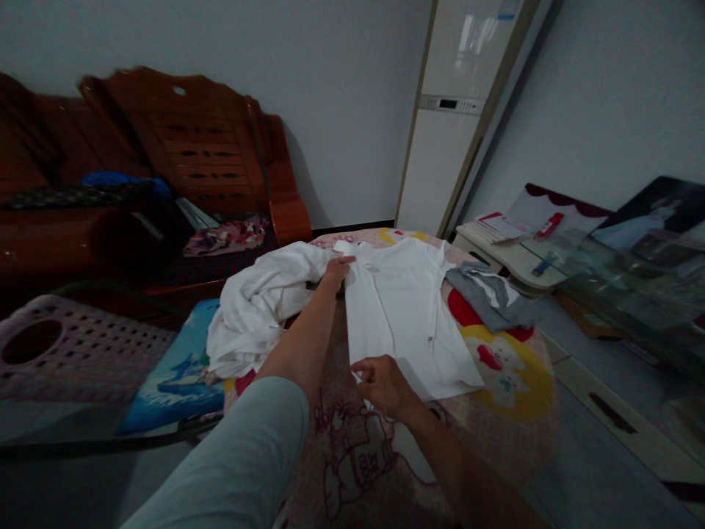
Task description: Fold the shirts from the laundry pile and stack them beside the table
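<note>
A white T-shirt [402, 308] lies spread flat on a round table with a pink cartoon-print cloth [512, 375]. My left hand [335, 273] reaches far out and pinches the shirt's upper left edge near the collar. My right hand [382, 383] is closed on the shirt's lower left hem, close to me. A crumpled pile of white clothes [256, 308] sits just left of my left arm. A folded grey garment [493, 294] rests to the right of the shirt.
A carved wooden sofa [192, 147] with clutter stands at the back left. A pink perforated plastic stool [71, 345] and a blue cushion [176, 367] are at left. A tall white air conditioner [457, 110] fills the corner. A low cabinet [512, 253] with papers is at right.
</note>
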Motion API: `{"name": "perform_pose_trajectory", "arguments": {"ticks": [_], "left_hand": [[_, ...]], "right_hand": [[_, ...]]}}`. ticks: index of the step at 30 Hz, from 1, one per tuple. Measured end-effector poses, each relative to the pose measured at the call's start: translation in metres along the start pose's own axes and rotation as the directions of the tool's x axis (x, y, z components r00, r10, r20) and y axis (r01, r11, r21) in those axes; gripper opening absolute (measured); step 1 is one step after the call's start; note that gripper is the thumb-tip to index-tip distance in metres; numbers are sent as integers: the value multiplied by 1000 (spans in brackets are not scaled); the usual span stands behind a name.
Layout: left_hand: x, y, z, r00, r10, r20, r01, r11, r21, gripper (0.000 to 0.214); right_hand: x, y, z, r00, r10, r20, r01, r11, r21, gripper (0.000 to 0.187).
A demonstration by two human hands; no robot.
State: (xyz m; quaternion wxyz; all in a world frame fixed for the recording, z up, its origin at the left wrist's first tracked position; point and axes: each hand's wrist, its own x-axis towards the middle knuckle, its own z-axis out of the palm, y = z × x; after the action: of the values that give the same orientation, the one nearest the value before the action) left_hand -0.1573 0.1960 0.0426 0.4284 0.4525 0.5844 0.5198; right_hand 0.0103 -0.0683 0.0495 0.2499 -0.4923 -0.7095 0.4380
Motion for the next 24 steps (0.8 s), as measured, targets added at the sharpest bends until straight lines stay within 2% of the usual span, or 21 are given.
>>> {"name": "perform_pose_trajectory", "arguments": {"ticks": [4, 7, 13, 18, 21, 24], "left_hand": [[-8, -4, -20, 999, 13, -42, -8, 993, 118, 42], [-17, -11, -27, 998, 31, -55, -19, 980, 200, 42], [-23, -11, -24, 992, 117, -41, -96, 937, 335, 47], [-33, 0, -11, 972, 231, -39, -187, 867, 462, 45], [-57, -4, 5, 954, 289, 82, -283, 774, 566, 45], [-92, -16, 20, 916, 257, 310, -402, 580, 709, 51]], "right_hand": [[5, -8, 18, 999, -13, 35, 14, 1000, -12, 47], [4, -12, 27, 999, -13, 46, 17, 995, -102, 44], [-1, -16, 35, 995, -79, 63, 96, 933, -348, 25], [-5, -13, 35, 988, -127, 90, 148, 948, -282, 21], [-7, -11, 25, 983, -160, 90, 175, 967, -188, 19], [-9, -8, 4, 989, -150, -3, 147, 970, -193, 19]]}}
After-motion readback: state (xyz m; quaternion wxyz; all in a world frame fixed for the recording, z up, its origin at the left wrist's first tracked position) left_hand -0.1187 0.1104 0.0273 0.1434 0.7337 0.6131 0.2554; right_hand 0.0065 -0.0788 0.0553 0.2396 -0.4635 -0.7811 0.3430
